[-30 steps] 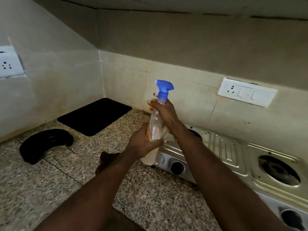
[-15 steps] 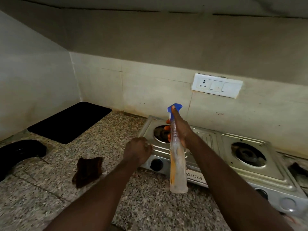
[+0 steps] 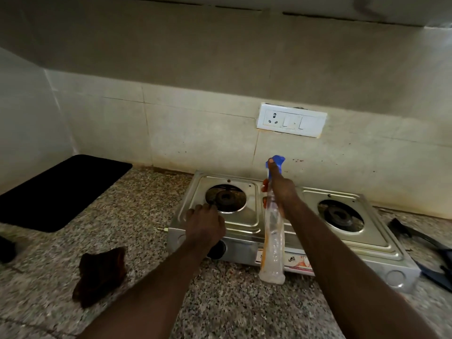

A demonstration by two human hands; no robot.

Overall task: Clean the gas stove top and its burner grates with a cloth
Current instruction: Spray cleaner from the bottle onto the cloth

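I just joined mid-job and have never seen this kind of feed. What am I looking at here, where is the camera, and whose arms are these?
There is no machine: these are a person's two bare arms, filmed by one wide-angle camera worn on their head, looking forward and down. The right hand grips a clear spray bottle with a blue trigger head, held up over the two-burner steel gas stove. The left hand, fingers curled and holding nothing I can see, is over the stove's front left corner. On the speckled stone countertop a brown cloth lies left of the stove, untouched, with a black mat farther back. No grates sit on the burners.
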